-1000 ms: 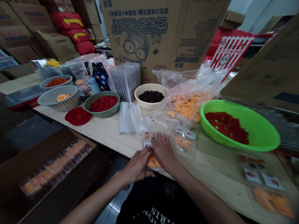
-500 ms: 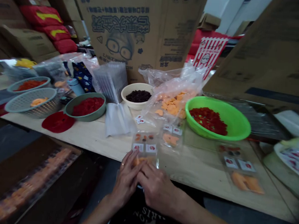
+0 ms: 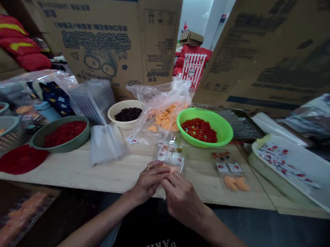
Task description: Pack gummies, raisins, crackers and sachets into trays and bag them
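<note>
My left hand (image 3: pixel 151 180) and my right hand (image 3: pixel 178 194) meet at the near end of a clear plastic pack (image 3: pixel 174 158), close to the table's front edge. The fingers of both are bent and pressed together on that end. Small white sachets with red print and an orange piece show through the plastic beyond my fingertips. How the pack's near end lies is hidden by my hands. Just behind it, partly overlapped, is another clear pack (image 3: pixel 168 140). A third pack (image 3: pixel 233 171), with two sachets and orange pieces, lies flat to the right.
A green bowl (image 3: pixel 226 136) of red pieces and a plastic bag of orange pieces (image 3: pixel 165 118) stand behind. Leftward are a cream bowl (image 3: pixel 111 115), flat clear sleeves (image 3: pixel 107 144) and a grey-green bowl (image 3: pixel 61 145). A white tub of sachets (image 3: pixel 318 161) is at right.
The view has turned to the right, so the white tub shows more fully. Both hands stay at the pack's near end, and the pack now sits closer to the one behind it.
</note>
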A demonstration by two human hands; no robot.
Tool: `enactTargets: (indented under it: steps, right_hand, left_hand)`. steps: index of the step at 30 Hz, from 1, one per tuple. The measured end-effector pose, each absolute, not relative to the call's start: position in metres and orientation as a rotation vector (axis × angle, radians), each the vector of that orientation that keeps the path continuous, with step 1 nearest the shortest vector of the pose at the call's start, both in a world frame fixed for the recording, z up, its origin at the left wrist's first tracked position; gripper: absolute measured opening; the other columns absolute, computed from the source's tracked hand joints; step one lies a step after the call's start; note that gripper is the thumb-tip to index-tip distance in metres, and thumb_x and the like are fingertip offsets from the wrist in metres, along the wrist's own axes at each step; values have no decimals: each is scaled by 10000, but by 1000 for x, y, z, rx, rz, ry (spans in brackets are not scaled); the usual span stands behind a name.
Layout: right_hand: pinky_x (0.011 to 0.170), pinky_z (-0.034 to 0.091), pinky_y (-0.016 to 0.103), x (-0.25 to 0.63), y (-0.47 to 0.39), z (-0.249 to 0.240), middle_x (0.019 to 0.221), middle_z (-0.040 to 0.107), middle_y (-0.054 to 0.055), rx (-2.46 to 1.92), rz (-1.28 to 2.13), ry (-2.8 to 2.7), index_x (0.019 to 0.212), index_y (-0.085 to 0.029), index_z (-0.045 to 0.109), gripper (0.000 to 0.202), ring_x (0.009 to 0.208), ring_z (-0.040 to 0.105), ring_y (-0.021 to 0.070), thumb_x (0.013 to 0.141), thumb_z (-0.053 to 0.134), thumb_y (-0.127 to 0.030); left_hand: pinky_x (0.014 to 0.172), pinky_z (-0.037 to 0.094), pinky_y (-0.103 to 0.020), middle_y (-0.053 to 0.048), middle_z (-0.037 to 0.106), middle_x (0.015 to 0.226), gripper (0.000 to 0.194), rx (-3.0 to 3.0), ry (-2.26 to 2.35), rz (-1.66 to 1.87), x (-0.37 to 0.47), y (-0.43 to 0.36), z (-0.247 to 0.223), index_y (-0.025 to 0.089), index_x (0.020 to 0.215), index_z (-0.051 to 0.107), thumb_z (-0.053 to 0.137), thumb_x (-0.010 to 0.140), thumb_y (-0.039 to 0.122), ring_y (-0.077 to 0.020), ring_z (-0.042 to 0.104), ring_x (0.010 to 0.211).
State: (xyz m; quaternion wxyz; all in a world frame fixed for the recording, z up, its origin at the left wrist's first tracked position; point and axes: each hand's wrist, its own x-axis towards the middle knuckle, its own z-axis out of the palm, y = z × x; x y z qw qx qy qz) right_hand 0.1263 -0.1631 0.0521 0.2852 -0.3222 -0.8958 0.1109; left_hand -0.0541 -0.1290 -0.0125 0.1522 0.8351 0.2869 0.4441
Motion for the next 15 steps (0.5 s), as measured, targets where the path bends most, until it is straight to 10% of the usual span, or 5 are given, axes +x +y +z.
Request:
enactTargets:
  steps: [9, 15]
  right_hand:
    - [1007, 413, 395, 272, -98, 33, 1136, 642, 192, -2167, 171, -1869, 1147, -107, 628, 286, 1135, 556, 291, 890, 504, -83]
    - [759, 495, 464, 383, -67, -8, 982, 674, 283, -2626, 352, -1590, 1012, -96, 642, 380, 943, 662, 396, 802, 705, -406]
  left_hand:
    - [1084, 396, -631, -41, 669, 1244, 233, 2500, 1100, 1098, -50, -43, -75, 275, 975, 702, 472, 982, 244, -295, 571, 1230]
    - [1102, 308, -665, -81, 605, 1315, 215, 2475, 1338, 828, -21, -63, -54, 245, 954, 713, 587, 819, 135, -323, 507, 1291]
